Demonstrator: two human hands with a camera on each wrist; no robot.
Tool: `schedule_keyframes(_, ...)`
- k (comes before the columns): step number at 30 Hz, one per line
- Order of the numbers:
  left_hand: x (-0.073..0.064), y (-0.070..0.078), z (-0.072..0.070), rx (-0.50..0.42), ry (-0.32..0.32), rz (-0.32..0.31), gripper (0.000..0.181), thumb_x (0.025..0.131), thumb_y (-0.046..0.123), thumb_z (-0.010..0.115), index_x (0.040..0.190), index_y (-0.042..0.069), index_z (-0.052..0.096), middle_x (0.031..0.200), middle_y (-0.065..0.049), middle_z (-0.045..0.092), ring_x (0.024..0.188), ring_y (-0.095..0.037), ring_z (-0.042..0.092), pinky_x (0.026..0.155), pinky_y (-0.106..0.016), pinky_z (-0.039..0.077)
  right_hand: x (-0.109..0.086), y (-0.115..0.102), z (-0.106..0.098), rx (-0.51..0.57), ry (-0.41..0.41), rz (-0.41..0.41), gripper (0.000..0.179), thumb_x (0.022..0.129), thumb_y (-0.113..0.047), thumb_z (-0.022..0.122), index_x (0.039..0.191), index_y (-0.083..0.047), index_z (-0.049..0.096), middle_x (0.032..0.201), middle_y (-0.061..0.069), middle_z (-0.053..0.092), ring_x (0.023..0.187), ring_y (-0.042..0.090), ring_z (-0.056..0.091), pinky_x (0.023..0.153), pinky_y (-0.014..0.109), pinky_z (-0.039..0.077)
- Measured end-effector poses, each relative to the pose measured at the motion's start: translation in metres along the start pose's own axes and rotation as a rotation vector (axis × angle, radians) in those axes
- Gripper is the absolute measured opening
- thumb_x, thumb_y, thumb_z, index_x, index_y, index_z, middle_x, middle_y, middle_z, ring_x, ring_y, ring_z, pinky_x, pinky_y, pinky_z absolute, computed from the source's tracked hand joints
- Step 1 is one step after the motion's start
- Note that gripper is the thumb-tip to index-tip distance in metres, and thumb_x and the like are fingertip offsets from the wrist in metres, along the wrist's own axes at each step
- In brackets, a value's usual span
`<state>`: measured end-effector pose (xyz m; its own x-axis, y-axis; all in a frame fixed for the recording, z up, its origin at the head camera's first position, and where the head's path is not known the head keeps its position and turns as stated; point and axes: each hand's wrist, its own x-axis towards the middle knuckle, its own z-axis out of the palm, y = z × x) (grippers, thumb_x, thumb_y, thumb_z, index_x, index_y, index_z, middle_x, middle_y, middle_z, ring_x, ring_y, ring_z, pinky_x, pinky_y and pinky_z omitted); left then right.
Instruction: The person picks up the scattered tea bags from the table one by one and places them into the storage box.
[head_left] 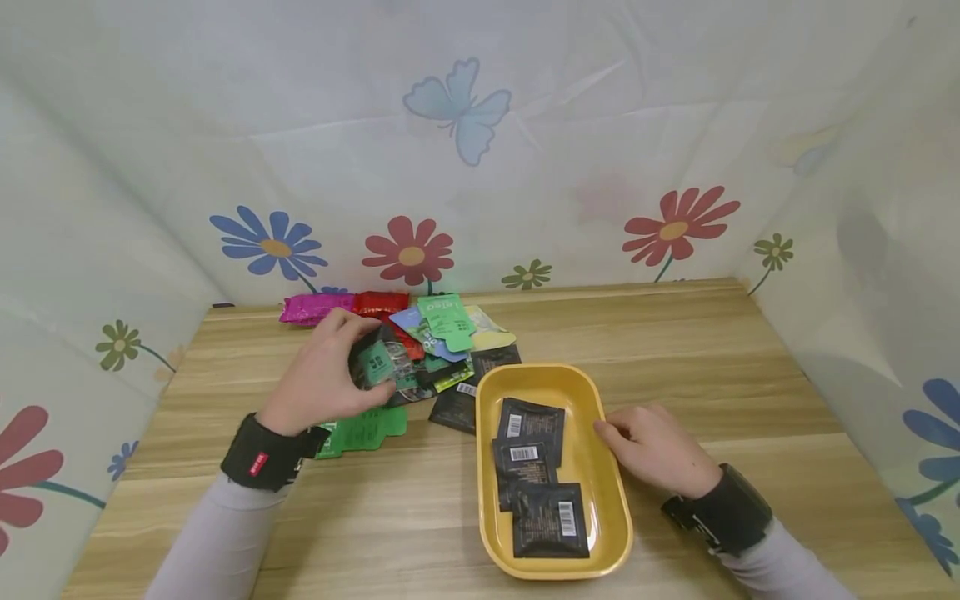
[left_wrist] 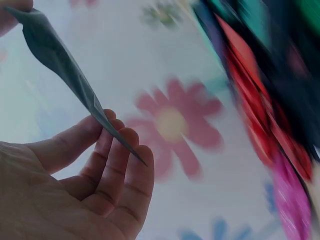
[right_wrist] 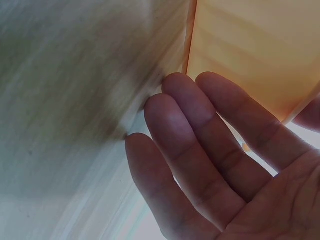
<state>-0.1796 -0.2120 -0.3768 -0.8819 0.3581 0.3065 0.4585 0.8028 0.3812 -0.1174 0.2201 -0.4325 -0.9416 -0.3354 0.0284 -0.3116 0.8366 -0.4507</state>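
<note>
- Packet (head_left: 377,362), dark with a green label, sits within the left hand (head_left: 318,379), which I see pinching it between thumb and fingertips; the grip is narrowed to the packet's thickness, and my left wrist feed shows it edge-on.
- Green packets (head_left: 367,429) lie on the near side of that hand, just below its thumb.
- Magenta packet (head_left: 315,308) and red packet (head_left: 381,302) lie just beyond its knuckles.
- Light green packet (head_left: 447,321) tops the heap to the right of its fingertips, with a yellow packet (head_left: 489,329) farther right.
- Yellow tray (head_left: 577,458) stands well to the right of the left hand and immediately left of the right hand (head_left: 663,446).
- Right hand, as I read it, has its thumb at the tray's rim and its loosely bent fingers along the outer wall, holding that side.
- Three black packets (head_left: 551,525) lie inside the tray, left of the right hand.
- Wooden tabletop (head_left: 405,517) spreads beneath both hands; flowered cloth (head_left: 562,192) hangs beyond them.
</note>
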Motion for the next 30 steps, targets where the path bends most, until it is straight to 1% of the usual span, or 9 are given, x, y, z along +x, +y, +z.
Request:
schedule_keyframes(5,0.003,0.050,0.015,-0.022,-0.046,0.148,0.085,0.063,0.053,0.080,0.132,0.009,0.059,0.119,0.000,0.050,0.107,-0.010,0.044,0.087,-0.032,0.050,-0.001,-0.001,0.001,0.005,-0.009,0.014,0.036,0.101,-0.035,0.051,0.067,-0.025,0.059,0.057,-0.012,0.044,0.052,0.006,0.041,0.051,0.026,0.035)
schedule_keyframes(8,0.003,0.076,0.024,-0.030,-0.066,0.234,0.083,0.064,0.056,0.077,0.131,0.010,0.060,0.119,0.002,0.050,0.106,-0.007,0.042,0.089,-0.028,0.048,-0.002,-0.001,0.001,0.010,-0.012,0.022,0.036,0.101,-0.036,0.050,0.067,-0.024,0.059,0.057,-0.012,0.044,0.052,0.006,0.041,0.051,0.026,0.035)
schedule_keyframes(11,0.003,0.098,0.030,-0.067,-0.085,0.311,0.081,0.066,0.056,0.074,0.131,0.010,0.060,0.119,0.002,0.050,0.104,-0.005,0.042,0.089,-0.025,0.046,-0.002,0.001,0.002,0.013,-0.008,0.021,0.037,0.101,-0.036,0.050,0.067,-0.024,0.058,0.057,-0.012,0.043,0.052,0.006,0.041,0.051,0.025,0.035)
schedule_keyframes(14,0.002,0.120,0.036,-0.106,-0.113,0.363,0.083,0.066,0.056,0.074,0.132,0.010,0.059,0.119,0.003,0.047,0.104,-0.006,0.042,0.088,-0.024,0.045,-0.002,0.002,0.002,0.011,-0.002,0.016,0.037,0.101,-0.036,0.050,0.066,-0.024,0.057,0.057,-0.011,0.041,0.051,0.006,0.040,0.051,0.025,0.035)
schedule_keyframes(17,0.000,0.140,0.043,-0.113,-0.133,0.408,0.084,0.065,0.057,0.074,0.132,0.010,0.058,0.117,0.005,0.044,0.105,-0.006,0.040,0.089,-0.023,0.044,-0.001,0.002,0.002,0.008,-0.003,0.009,0.037,0.101,-0.036,0.051,0.066,-0.024,0.057,0.056,-0.011,0.040,0.051,0.005,0.039,0.050,0.025,0.034)
schedule_keyframes(20,-0.001,0.155,0.050,-0.091,-0.155,0.448,0.085,0.065,0.060,0.072,0.133,0.010,0.057,0.117,0.005,0.044,0.106,-0.006,0.039,0.091,-0.021,0.042,0.000,0.003,0.002,0.007,-0.003,0.000,0.036,0.100,-0.035,0.051,0.067,-0.025,0.058,0.057,-0.012,0.041,0.052,0.005,0.040,0.050,0.025,0.034)
schedule_keyframes(23,-0.001,0.165,0.055,-0.077,-0.189,0.475,0.086,0.067,0.061,0.070,0.135,0.010,0.057,0.119,0.004,0.045,0.109,-0.007,0.039,0.094,-0.021,0.041,0.000,0.003,0.002,0.016,-0.010,-0.001,0.035,0.100,-0.035,0.052,0.068,-0.024,0.059,0.057,-0.012,0.041,0.052,0.005,0.040,0.050,0.025,0.035)
schedule_keyframes(27,-0.001,0.171,0.055,-0.053,-0.234,0.479,0.087,0.068,0.063,0.068,0.137,0.010,0.056,0.121,0.004,0.045,0.108,-0.008,0.039,0.095,-0.021,0.041,0.001,0.002,0.001,0.030,-0.025,0.010,0.035,0.100,-0.035,0.051,0.068,-0.023,0.060,0.056,-0.011,0.042,0.051,0.006,0.041,0.049,0.025,0.034)
schedule_keyframes(30,0.000,0.173,0.055,-0.042,-0.246,0.477,0.088,0.069,0.065,0.067,0.138,0.011,0.055,0.121,0.003,0.045,0.107,-0.008,0.040,0.094,-0.021,0.041,0.001,0.002,0.001,0.030,-0.028,0.013,0.036,0.101,-0.036,0.050,0.069,-0.023,0.060,0.057,-0.011,0.042,0.051,0.006,0.041,0.049,0.025,0.034)
